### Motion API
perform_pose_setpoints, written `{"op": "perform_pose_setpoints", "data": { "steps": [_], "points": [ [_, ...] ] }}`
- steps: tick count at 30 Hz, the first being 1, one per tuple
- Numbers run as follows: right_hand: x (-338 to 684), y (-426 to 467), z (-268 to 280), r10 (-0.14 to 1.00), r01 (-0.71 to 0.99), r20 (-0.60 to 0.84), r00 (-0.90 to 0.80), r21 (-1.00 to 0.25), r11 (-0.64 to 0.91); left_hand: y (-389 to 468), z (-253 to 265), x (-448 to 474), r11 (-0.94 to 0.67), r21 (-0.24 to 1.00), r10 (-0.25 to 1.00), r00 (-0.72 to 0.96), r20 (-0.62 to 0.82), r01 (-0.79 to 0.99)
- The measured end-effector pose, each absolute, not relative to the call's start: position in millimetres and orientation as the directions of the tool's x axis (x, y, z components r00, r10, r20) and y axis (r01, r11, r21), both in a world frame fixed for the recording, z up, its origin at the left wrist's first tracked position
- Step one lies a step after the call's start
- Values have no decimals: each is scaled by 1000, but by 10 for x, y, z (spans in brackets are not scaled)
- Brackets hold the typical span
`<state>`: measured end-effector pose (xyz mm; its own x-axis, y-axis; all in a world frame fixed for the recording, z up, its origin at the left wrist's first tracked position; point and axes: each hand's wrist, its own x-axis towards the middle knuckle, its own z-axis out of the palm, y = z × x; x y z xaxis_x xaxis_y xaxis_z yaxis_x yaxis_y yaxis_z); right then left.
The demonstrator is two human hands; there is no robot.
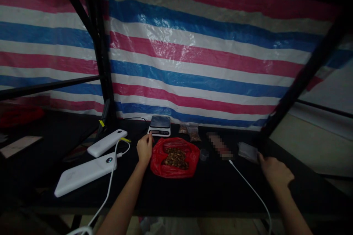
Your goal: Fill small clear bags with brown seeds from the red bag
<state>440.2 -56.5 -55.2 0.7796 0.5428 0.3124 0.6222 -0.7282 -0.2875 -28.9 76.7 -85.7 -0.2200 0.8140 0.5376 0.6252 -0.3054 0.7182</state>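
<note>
My left hand [145, 148] is at the front left corner of a small white digital scale [160, 126], one finger stretched out to its front panel and seemingly touching it. Nothing shows in that hand. Just to its right sits an open red plastic bag [157, 165] with small brown pieces [175, 158] inside. My right hand [275, 174] is at the right end of the table, thumb and fingers closed on the edge of a stack of clear plastic bags [248, 152]. The fingers' undersides are hidden.
Filled small clear bags [194, 133] lie right of the scale, and a small clear cup [204, 154] beside the red bag. A blurred-out phone [220, 146] trails a white cable [250, 187]. White power banks [85, 174] lie left. Black frame posts [102, 58] flank a striped sheet [193, 51].
</note>
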Motion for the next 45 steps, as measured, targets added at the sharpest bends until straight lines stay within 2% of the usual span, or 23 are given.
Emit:
{"op": "perform_pose_setpoints", "data": {
  "steps": [2,5,7,8,11,14,18,21,24,27,30,33,37,41,45],
  "points": [
    [4142,-484,-434,565,652,378,733,-154,-742,764,-855,-299,-285,735,811,-254,527,615],
    [3541,-149,-247,767,866,435,472,-65,-496,764,-857,-310,-278,747,812,-268,519,603],
    [3103,183,-167,896,953,331,295,-27,-303,758,-856,-312,-283,743,818,-252,517,606],
    [2906,357,-149,931,956,224,287,-1,-294,751,-854,-312,-284,738,822,-240,516,612],
    [2470,803,-176,950,953,90,300,17,-303,720,-849,-321,-286,722,829,-216,517,630],
    [2263,1019,-252,954,954,62,294,35,-296,698,-857,-335,-293,718,830,-205,519,632],
    [2218,993,-306,963,969,129,236,39,-243,722,-873,-335,-335,760,832,-204,516,557],
    [2224,867,-297,965,984,200,171,21,-179,759,-858,-336,-370,849,804,-329,496,377],
    [2140,723,-252,945,994,327,-8,-103,44,772,-815,-347,-407,897,782,-443,439,171],
    [1949,589,-171,852,900,462,-246,-218,378,755,-774,-332,-441,893,839,-312,446,92],
    [1749,496,-70,780,811,491,-389,-219,542,747,-770,-284,-459,885,883,-65,464,82],
    [1644,475,1,742,760,502,-446,-226,610,767,-780,-258,-455,887,891,34,454,75],
    [1650,550,-12,715,679,537,-448,-316,663,764,-750,-288,-435,900,900,52,433,38],
    [1673,642,-111,694,604,570,-441,-383,699,686,-699,-272,-398,917,904,162,396,-15],
    [1584,586,-186,682,654,670,-292,-381,654,588,-644,-206,-293,943,917,232,323,-158]
  ]
}}
